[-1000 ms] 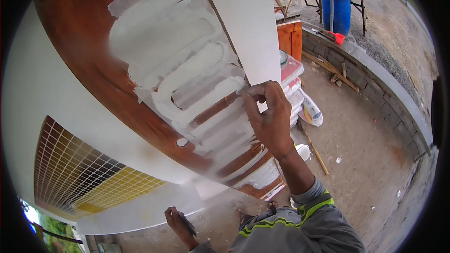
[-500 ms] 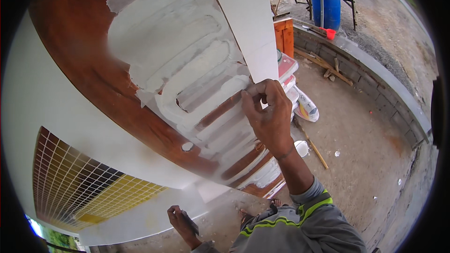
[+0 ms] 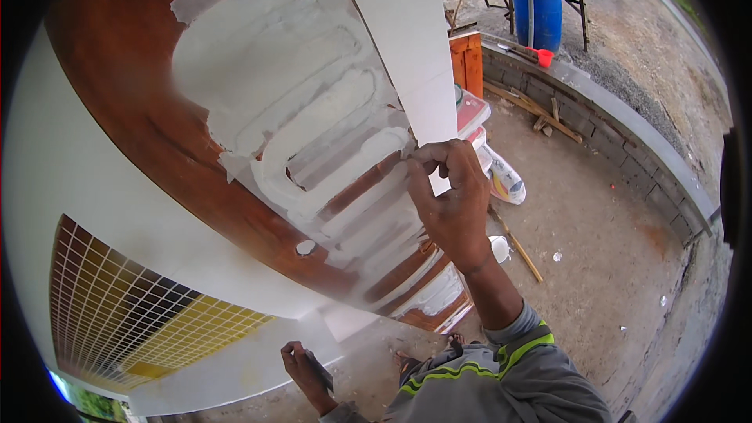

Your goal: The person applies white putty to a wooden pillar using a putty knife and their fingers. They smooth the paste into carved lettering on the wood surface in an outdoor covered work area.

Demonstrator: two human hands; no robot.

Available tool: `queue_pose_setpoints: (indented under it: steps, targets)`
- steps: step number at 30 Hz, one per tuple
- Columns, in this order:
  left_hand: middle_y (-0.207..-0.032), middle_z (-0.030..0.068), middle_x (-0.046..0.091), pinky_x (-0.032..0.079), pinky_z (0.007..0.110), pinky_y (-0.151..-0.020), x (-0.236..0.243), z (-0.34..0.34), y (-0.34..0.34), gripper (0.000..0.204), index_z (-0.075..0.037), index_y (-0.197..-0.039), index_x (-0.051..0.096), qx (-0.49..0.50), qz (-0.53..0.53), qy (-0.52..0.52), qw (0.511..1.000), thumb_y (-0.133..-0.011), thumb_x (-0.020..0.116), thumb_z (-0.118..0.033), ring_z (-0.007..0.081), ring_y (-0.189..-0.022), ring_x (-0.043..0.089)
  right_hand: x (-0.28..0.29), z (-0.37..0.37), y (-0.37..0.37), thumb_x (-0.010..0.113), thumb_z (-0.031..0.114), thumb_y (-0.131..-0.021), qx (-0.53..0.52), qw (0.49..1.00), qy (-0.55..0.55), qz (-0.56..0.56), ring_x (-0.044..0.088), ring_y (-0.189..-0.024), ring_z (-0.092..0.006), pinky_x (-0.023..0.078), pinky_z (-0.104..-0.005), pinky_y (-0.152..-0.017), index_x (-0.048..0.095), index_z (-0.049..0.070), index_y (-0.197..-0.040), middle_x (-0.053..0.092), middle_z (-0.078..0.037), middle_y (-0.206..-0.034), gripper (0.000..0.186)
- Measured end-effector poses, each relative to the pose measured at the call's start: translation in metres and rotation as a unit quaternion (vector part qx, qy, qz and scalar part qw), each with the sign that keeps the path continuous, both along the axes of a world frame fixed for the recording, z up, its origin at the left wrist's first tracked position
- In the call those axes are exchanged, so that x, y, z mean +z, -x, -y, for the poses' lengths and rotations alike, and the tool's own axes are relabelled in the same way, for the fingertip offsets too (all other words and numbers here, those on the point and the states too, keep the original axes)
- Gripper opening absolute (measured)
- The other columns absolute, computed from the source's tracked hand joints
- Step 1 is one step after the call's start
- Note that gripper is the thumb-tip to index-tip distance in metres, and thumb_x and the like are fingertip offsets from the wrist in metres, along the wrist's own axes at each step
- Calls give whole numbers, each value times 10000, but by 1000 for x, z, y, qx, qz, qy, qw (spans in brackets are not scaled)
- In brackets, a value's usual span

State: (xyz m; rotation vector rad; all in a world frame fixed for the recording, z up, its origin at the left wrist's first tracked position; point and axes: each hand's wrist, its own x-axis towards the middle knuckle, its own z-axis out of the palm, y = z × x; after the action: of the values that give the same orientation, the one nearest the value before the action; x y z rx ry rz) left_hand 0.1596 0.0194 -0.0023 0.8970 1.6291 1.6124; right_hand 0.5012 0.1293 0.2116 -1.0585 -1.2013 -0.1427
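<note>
A brown wooden door (image 3: 157, 149) fills the upper left. Much of its right side is covered with whitish putty (image 3: 313, 110), in looping bands with greyish film-like strips and bare brown gaps between them. My right hand (image 3: 450, 196) is at the right edge of this coated part, thumb and fingers pinched together. Whatever is between those fingertips, if anything, is too small to make out. Low in the view, away from the door, my left hand (image 3: 301, 372) is closed around a dark flat object (image 3: 319, 371) whose kind I cannot tell.
A white wall strip (image 3: 415, 55) borders the door. Yellow and brown mosaic tiles (image 3: 141, 305) cover a panel at lower left. On the right are a white tub (image 3: 500, 248), a wooden stick (image 3: 521, 251), stacked bags (image 3: 505, 180), a low block wall (image 3: 603, 129) and a blue barrel (image 3: 537, 14).
The whole view has shifted slightly, so the door and surroundings sit a little further left. My right hand stays pinched at about the same spot; my left hand still holds the dark object.
</note>
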Motion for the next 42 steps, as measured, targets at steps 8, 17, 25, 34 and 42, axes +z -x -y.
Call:
queue_pose_setpoints:
  steps: [8, 17, 25, 34, 42]
  targets:
    - [-595, -54, 371, 255, 212, -437, 0, 1, 3, 104, -105, -930, 514, 13, 10, -1, 1000, -968, 534, -199, 38, -478, 329, 0, -12, 4, 701, 15, -768, 6, 1000, 12, -16, 532, -731, -273, 444, -391, -674, 552, 38, -826, 585, -77, -756, 163]
    - [-596, -56, 366, 257, 212, -442, 4, 0, -2, 115, -103, -933, 514, 12, -2, 8, 1000, -964, 541, -211, 38, -481, 326, -1, -14, 4, 685, 31, -760, 10, 999, 39, -24, 535, -730, -277, 450, -400, -675, 539, 37, -786, 574, -81, -730, 148]
    - [-594, -43, 386, 283, 212, -446, 0, -4, 1, 120, -100, -942, 516, 1, -8, 2, 1000, -966, 539, -215, 43, -482, 347, -9, -11, -8, 679, -42, -748, 6, 1000, 1, -27, 553, -743, -256, 463, -376, -651, 537, 24, -867, 572, -90, -771, 196]
    - [-601, -36, 399, 311, 220, -468, 3, -5, -5, 128, -96, -941, 519, -12, -7, 17, 1000, -966, 539, -220, 55, -497, 370, 1, -10, 3, 699, 30, -774, 9, 1000, 17, -10, 537, -747, -255, 464, -375, -664, 553, 41, -826, 583, -74, -766, 155]
    - [-605, -36, 401, 308, 221, -466, 2, -1, -1, 133, -93, -946, 519, 12, 6, 19, 1000, -967, 540, -223, 54, -502, 371, 0, -12, 2, 689, 16, -756, -3, 999, 30, -35, 546, -747, -253, 464, -369, -667, 552, 36, -802, 575, -74, -743, 145]
